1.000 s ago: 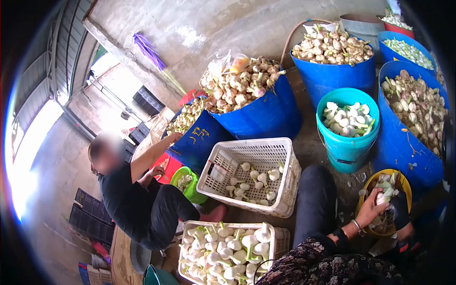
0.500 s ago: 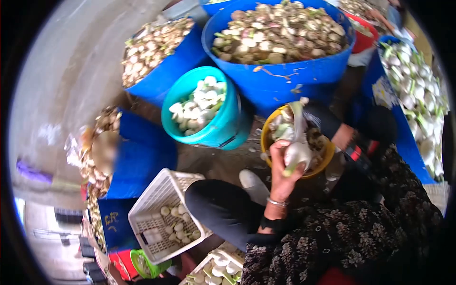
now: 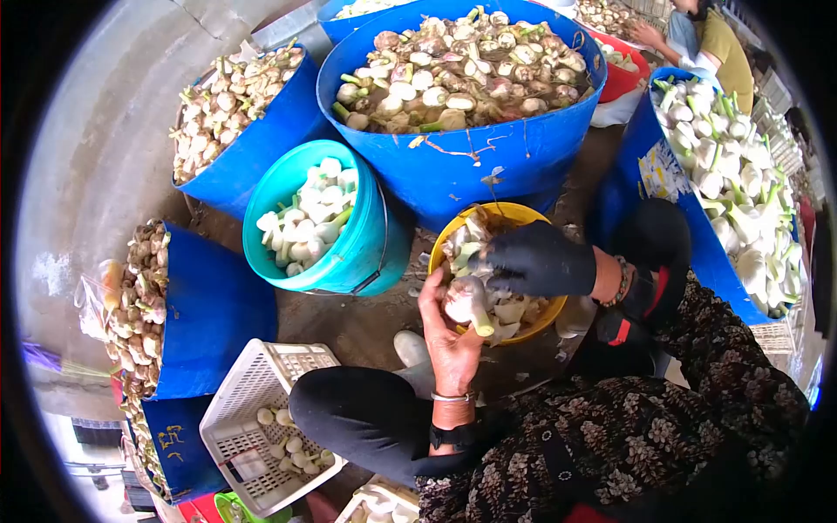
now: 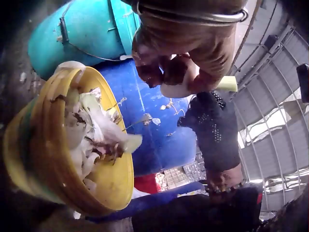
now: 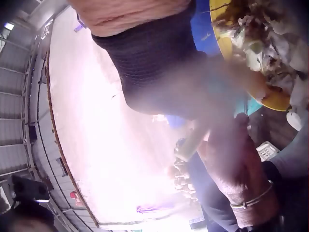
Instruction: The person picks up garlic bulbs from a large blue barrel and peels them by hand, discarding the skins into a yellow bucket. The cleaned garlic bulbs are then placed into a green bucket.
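Observation:
A white garlic bulb (image 3: 466,302) with a short green stem is held in my bare left hand (image 3: 449,342), which wears a metal bangle. My right hand (image 3: 539,260), in a black glove, has its fingers curled against the bulb's side. Below both hands stands a yellow bucket (image 3: 547,319) of peeled-off skins and stem scraps (image 4: 91,121). In the left wrist view the bulb's cut stem (image 4: 227,83) sticks out past the left fingers, and the gloved hand (image 4: 212,121) reaches up close to it. Blur hides the glove's fingertips in the right wrist view.
A teal bucket (image 3: 384,253) of peeled bulbs stands left of the yellow one. Blue barrels (image 3: 488,174) heaped with unpeeled garlic stand behind. White bulbs (image 3: 741,200) fill a blue container at right. A white crate (image 3: 228,401) sits lower left; another person (image 3: 728,57) sits far right.
The head view has swung right, taking the crates and the seated person at left mostly out of sight. My gloved hand has come across onto the bulb in my left hand.

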